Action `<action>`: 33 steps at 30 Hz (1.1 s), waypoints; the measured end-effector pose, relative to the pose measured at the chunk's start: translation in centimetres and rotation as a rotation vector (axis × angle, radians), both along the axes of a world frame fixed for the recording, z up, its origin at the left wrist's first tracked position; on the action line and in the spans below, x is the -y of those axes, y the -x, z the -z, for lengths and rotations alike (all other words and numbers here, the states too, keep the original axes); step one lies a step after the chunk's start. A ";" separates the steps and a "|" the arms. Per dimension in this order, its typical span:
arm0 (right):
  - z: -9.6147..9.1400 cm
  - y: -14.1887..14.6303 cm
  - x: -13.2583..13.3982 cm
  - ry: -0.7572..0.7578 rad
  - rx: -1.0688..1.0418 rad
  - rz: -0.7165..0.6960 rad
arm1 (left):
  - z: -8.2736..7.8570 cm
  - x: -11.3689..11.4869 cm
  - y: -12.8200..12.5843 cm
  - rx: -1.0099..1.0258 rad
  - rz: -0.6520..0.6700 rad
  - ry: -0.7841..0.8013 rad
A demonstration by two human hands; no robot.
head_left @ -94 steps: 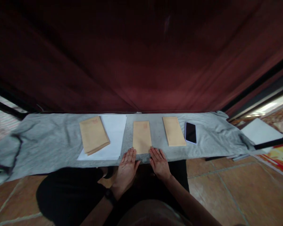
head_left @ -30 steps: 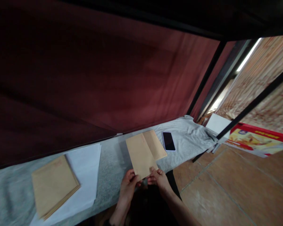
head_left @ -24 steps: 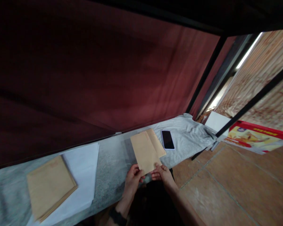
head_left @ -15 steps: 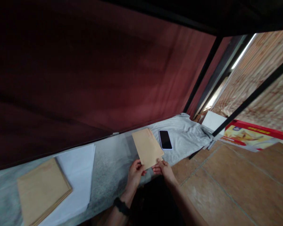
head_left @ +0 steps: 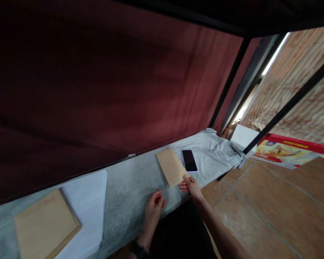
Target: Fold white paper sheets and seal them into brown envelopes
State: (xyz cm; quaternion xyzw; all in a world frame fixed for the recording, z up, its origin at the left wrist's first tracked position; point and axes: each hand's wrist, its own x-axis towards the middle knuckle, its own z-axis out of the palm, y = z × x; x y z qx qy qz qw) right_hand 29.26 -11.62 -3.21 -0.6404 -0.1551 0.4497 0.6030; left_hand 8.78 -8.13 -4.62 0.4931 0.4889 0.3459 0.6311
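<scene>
A brown paper envelope (head_left: 171,167) lies tilted on the grey cloth-covered bench, perhaps with others under it. My right hand (head_left: 189,185) pinches its near right corner, thumb on top and fingers below. Apart from the envelope, to its near left, my left hand (head_left: 154,207) hovers over the cloth with loosely bent fingers and holds nothing. A dark band (head_left: 139,249) is around my left wrist. Just right of the envelope lies a phone (head_left: 189,160) with a black screen and pale edge.
At the left, a stack of brown envelopes (head_left: 47,225) partly covers white paper sheets (head_left: 88,201). A dark red curtain (head_left: 110,90) hangs behind the bench cloth (head_left: 129,190). Right of the bench are a black post (head_left: 229,82), a red printed box (head_left: 288,151) and the tiled floor (head_left: 261,205).
My left hand has let go of the envelope and moved slightly down, away from it. The envelope has shifted a little right, still in my right hand.
</scene>
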 end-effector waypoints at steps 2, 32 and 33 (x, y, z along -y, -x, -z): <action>0.2 -0.1 0.0 0.032 -0.052 0.004 | 0.7 0.4 0.4 -0.035 0.025 -0.046; 0.5 -0.9 -0.6 0.256 -0.050 -0.083 | -1.4 -2.0 -5.1 -0.744 0.361 -0.700; 0.5 -0.9 -0.6 0.257 -0.051 -0.084 | -1.4 -2.0 -5.1 -0.747 0.361 -0.701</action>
